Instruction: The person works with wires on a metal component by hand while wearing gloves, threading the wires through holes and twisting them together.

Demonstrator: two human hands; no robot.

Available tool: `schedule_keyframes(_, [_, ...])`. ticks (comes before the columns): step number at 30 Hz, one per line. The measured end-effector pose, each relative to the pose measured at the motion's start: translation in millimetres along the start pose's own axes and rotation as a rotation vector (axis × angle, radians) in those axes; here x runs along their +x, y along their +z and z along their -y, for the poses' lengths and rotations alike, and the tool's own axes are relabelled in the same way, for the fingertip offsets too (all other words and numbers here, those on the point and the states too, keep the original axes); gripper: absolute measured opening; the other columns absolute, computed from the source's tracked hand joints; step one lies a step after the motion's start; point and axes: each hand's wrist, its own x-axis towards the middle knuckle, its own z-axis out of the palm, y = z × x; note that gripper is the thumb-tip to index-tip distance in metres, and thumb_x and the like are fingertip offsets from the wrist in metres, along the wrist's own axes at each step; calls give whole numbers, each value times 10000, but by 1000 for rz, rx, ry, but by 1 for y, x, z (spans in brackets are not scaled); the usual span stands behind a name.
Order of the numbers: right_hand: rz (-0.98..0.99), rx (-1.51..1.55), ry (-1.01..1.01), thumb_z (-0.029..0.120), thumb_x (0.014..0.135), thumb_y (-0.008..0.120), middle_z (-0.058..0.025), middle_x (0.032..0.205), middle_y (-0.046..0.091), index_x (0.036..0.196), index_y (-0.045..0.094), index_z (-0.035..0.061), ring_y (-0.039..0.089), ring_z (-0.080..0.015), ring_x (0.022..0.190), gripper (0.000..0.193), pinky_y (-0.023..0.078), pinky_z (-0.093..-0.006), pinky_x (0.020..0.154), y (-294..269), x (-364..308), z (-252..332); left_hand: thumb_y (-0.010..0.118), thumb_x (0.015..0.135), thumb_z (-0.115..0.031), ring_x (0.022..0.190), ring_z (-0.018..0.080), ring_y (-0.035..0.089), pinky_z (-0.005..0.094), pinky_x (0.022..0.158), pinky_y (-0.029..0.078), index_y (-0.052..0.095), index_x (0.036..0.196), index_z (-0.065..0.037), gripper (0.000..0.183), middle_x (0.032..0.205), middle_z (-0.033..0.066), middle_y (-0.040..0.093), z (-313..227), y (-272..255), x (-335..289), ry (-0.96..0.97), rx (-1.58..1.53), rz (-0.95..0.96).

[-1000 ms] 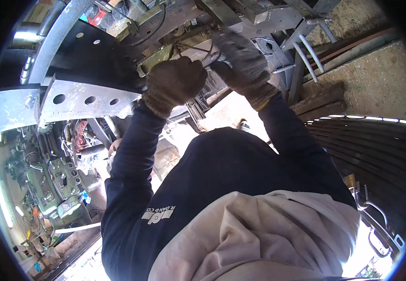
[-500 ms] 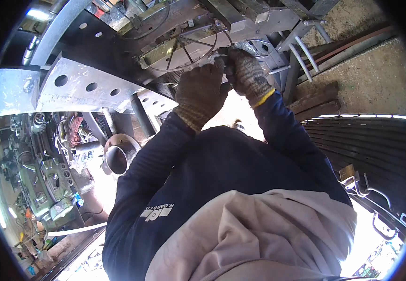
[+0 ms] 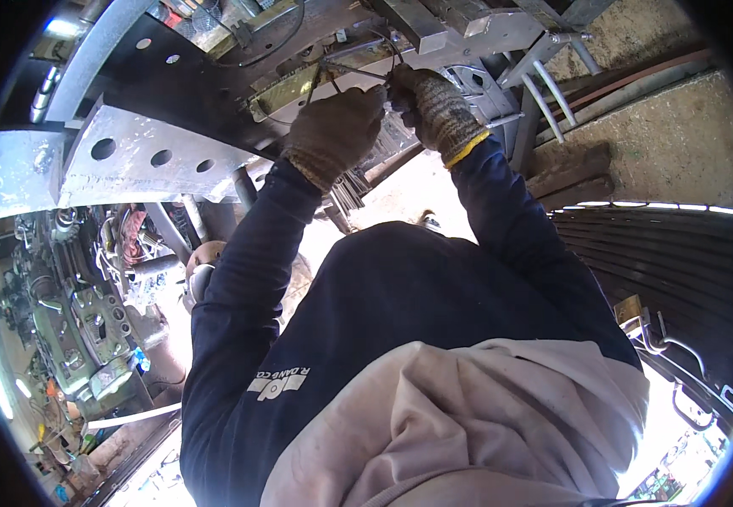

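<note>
Both my hands wear knitted work gloves and reach up to a grey steel frame (image 3: 366,72). My left hand (image 3: 337,133) is closed, knuckles up, just in front of the frame. What its fingers hold is hidden by the glove. Close beside it on the right, my right hand (image 3: 441,110), with a yellow glove cuff, is closed with its fingertips at a thin dark cable (image 3: 397,52). A thin dark rod (image 3: 354,70) slants across the frame towards those fingertips.
A steel plate with round holes (image 3: 151,156) juts in at the left. Green machinery (image 3: 79,338) stands beyond it. Metal bars (image 3: 552,97) stick out at the right, near a dark corrugated panel (image 3: 662,262). Thin metal strips (image 3: 348,190) lie below my left hand.
My left hand has moved left and slightly down, away from my right. My right hand has risen a little and shifted left. Metal strips below my left hand now show more.
</note>
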Motion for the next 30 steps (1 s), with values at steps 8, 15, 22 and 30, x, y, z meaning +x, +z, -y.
schedule_keyframes(8, [82,200,1,386,1013,631,-75,947,734,1098,671,64,677,-182,735,336,527,-293,575,-3,7,-28,596,990,-330,867,254,713,405,711,572,676,1150,-142,259,937,64,721,20,-10,6,-20,44,172])
schedule_keyframes(15, [439,435,-20,427,1013,611,-109,1064,727,1295,605,-2,698,-229,993,514,562,-382,818,-13,22,-50,612,979,-325,691,274,695,418,590,545,680,1025,-144,198,760,80,690,36,-8,5,130,-116,-4])
schedule_keyframes(22, [340,257,-104,469,1016,592,-116,1034,733,1268,613,-21,708,-233,949,552,588,-372,850,6,3,-40,635,974,-344,639,256,680,398,564,530,716,890,-151,226,720,66,682,51,-7,11,203,-146,-54])
schedule_keyframes(30, [209,195,-85,488,1036,547,-85,941,748,1210,659,2,714,-178,844,528,578,-333,794,11,11,-52,661,969,-319,720,256,708,381,624,559,753,893,-102,247,825,78,735,72,-2,13,258,-233,-12])
